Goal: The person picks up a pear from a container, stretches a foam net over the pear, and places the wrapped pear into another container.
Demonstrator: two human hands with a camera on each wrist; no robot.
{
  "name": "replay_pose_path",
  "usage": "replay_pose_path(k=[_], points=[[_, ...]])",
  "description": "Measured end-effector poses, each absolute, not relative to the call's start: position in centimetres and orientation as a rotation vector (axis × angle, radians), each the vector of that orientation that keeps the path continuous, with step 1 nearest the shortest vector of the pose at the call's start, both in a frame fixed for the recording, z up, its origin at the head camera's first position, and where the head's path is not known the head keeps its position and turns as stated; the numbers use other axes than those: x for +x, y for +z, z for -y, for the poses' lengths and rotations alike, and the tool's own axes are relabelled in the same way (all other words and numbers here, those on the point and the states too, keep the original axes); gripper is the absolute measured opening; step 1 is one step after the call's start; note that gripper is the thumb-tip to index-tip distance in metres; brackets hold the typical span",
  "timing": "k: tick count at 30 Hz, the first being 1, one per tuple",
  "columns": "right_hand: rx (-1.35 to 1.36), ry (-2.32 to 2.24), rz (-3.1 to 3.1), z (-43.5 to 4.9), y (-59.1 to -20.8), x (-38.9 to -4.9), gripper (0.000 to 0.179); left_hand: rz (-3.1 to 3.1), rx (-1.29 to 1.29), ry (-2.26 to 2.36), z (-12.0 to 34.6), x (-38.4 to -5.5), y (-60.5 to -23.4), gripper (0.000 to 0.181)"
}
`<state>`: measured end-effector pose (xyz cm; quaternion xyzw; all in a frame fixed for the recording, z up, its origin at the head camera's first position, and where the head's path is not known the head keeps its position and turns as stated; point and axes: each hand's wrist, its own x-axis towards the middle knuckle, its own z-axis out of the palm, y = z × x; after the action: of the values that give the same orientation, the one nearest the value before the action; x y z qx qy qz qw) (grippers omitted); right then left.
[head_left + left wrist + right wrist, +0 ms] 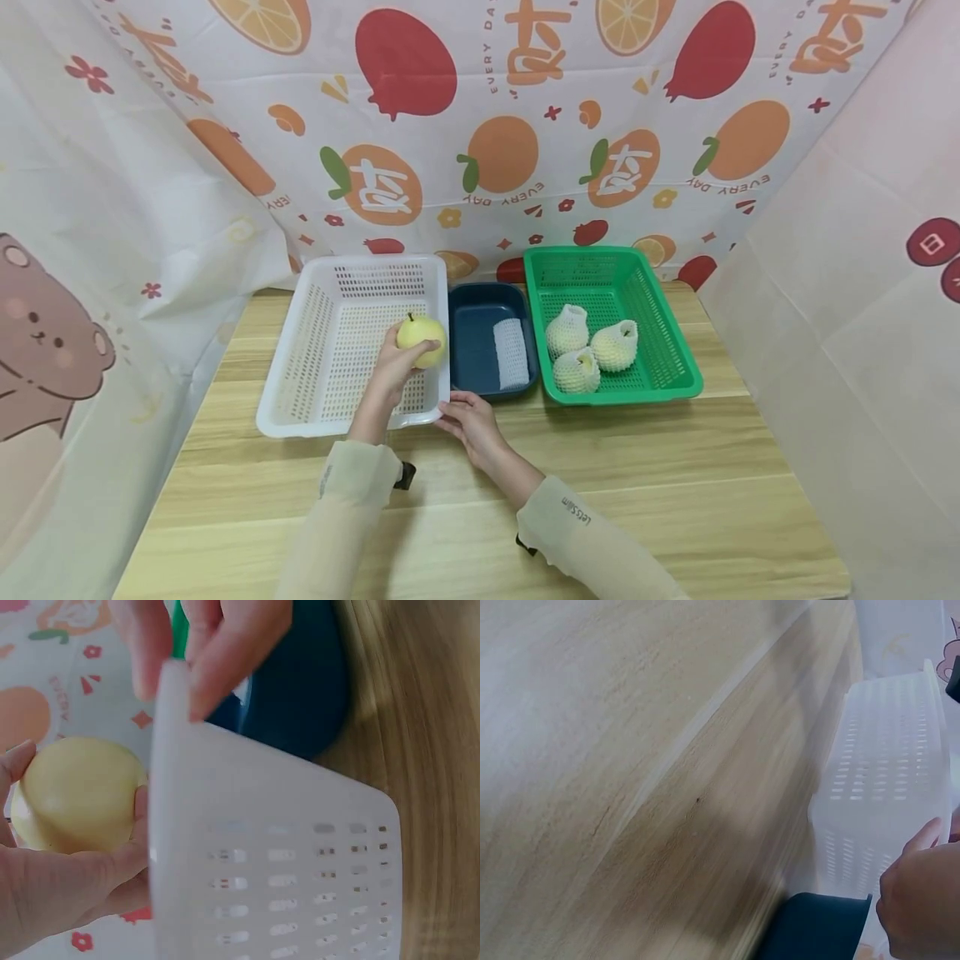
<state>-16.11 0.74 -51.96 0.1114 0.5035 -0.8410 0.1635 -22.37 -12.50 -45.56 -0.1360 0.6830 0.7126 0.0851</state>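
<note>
My left hand [393, 364] grips a yellow pear [421, 340], its dark stem pointing up and away, over the right side of the white basket [279, 367]. In the left wrist view the pear [79, 795] sits between the thumb and fingers, bare of any wrapping. My right hand [474, 425] pinches the white basket's near right corner; in the left wrist view its thumb and fingers straddle the rim. From the right wrist view, the right hand [922, 896] shows at the basket's rim, its back towards the camera.
Between the baskets stands a dark blue tray [471, 333] with a white foam net sleeve [512, 353] lying in it. A green basket [667, 333] on the right holds three foam-netted fruits [615, 346]. Printed cloth [480, 100] hangs behind the wooden table [637, 492].
</note>
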Motion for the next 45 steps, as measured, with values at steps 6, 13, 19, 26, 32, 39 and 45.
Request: replay_pose_path(k=[6,13,19,26,32,39,45], points=[[0.208,-2.389,-1.525,-2.0,-52.1,-16.0,0.031,-2.027,-0.245,2.101,11.9,-21.2,-44.8,0.077],[-0.091,-2.513,-1.796,-4.5,-54.6,-18.2,0.044,-2.003,-0.064,2.028,11.3,-20.1,-44.5,0.076],[-0.239,-2.414,-1.886,-7.2,-49.6,-17.7,0.058,-2.010,0.087,1.925,10.4,-19.4,-44.2,0.076],[-0.324,-2.232,-1.964,-10.0,-48.7,-16.7,0.062,-2.037,0.201,1.829,9.0,-18.2,-44.4,0.076],[-0.398,-2.130,-1.935,-11.6,-49.6,-15.8,0.066,-2.076,0.281,1.782,7.8,-16.8,-45.2,0.075],[-0.397,-2.013,-2.026,-12.4,-49.2,-15.2,0.063,-2.053,0.268,1.795,7.0,-15.8,-46.8,0.079],[-0.425,-1.946,-2.046,-12.8,-48.3,-14.4,0.059,-2.027,0.317,1.785,7.1,-15.2,-48.5,0.086]])
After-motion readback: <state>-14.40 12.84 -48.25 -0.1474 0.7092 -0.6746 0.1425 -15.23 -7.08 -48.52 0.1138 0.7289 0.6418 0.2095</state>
